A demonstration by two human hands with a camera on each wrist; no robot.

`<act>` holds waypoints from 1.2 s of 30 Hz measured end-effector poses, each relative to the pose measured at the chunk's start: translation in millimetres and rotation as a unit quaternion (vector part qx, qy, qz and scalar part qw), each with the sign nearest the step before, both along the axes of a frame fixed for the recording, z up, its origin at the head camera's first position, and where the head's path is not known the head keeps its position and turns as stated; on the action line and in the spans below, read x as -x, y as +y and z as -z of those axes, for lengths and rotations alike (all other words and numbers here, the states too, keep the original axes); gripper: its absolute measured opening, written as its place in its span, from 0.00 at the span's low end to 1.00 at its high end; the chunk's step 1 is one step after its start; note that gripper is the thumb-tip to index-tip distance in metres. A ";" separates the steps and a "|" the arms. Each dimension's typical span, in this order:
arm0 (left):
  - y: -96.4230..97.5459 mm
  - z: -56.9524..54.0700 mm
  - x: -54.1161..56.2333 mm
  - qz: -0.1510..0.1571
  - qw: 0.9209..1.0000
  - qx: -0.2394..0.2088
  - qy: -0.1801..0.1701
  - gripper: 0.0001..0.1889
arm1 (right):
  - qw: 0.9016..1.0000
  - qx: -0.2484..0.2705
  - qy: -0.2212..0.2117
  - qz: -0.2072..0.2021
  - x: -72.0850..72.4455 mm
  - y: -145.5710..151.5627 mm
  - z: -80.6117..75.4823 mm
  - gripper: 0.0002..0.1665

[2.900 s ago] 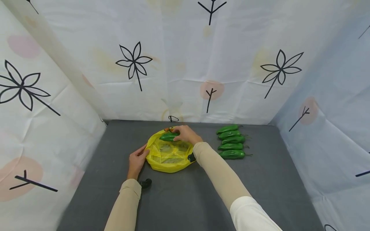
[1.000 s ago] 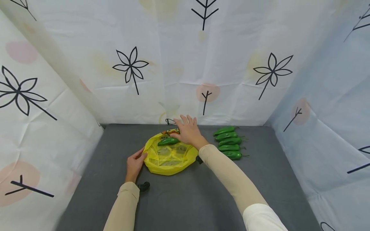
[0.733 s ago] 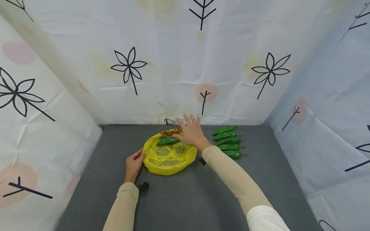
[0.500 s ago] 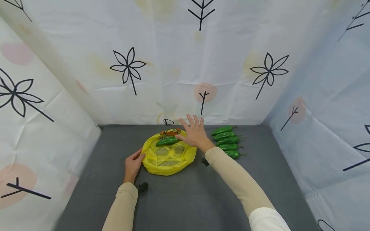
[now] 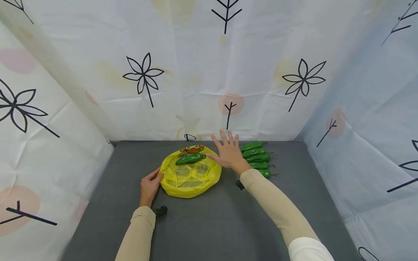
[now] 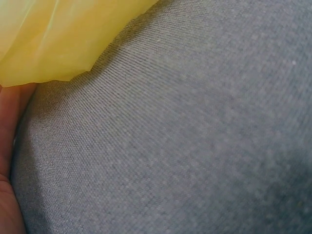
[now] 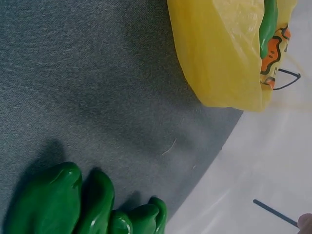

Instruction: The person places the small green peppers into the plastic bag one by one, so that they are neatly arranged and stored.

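Yellow bag [image 5: 191,192]: lies on the grey tabletop [image 5: 202,228], its mouth spread wide and facing up, with an orange-and-black print [image 5: 193,149] at its far rim
Pepper in the bag [image 5: 189,158]: one long green pepper, lying on its side within the bag's mouth, toward the far rim, its stem end pointing to the bag's right
Left hand [image 5: 150,185]: at the bag's left edge, thumb and fingers pinching the plastic there; the left wrist view shows only part of this hand, just under the yellow film
Right hand [image 5: 229,155]: just to the right of the bag, fingers straight and fanned apart, the thumb reaching toward the bag's right rim
Row of peppers [image 5: 259,158]: five green peppers side by side on the tabletop, well to the right of the bag, stems pointing away from it; in the head view the right hand and forearm cover some of their near ends
Patterned cloth [image 5: 186,79]: white with black plant drawings, hanging behind the bag
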State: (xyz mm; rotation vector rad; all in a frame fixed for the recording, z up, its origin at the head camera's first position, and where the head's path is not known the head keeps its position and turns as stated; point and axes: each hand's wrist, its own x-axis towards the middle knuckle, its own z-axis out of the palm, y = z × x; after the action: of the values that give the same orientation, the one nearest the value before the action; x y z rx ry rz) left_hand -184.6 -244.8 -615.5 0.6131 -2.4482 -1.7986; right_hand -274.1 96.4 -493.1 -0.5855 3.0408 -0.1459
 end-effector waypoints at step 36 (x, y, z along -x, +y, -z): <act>1.1 -0.5 -0.3 -0.006 1.000 0.014 -0.004 0.26 | 0.999 0.011 0.022 0.028 -31.6 79.8 31.4 0.61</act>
State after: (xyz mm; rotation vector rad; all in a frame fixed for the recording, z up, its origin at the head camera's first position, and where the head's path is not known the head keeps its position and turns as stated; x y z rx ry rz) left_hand -184.2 -243.7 -614.9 0.6321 -2.4657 -1.7581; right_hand -242.5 176.3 -524.5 -0.5114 3.1029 -0.1715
